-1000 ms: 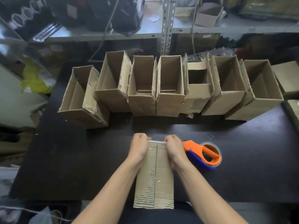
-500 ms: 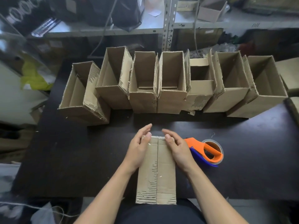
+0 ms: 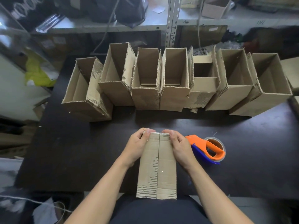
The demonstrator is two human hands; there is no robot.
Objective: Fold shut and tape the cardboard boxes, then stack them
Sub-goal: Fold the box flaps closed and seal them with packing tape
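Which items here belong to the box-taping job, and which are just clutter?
Job: closed box held by left hand and right hand; tape dispenser; row of open boxes.

Clutter: small box on shelf; yellow bag; black bag.

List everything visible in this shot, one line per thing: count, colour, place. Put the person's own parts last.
closed cardboard box: one, brown, near table edge, flaps meeting along a centre seam, clear tape at its far end.
open cardboard boxes: seven, brown, in a row across the far side of the table.
tape dispenser: one, orange and blue, lying on the table right of the closed box.
table: one, black.
metal shelving: grey, behind the table, holding bags and another small box.
left hand: grips the closed box's far left corner.
right hand: grips its far right corner.
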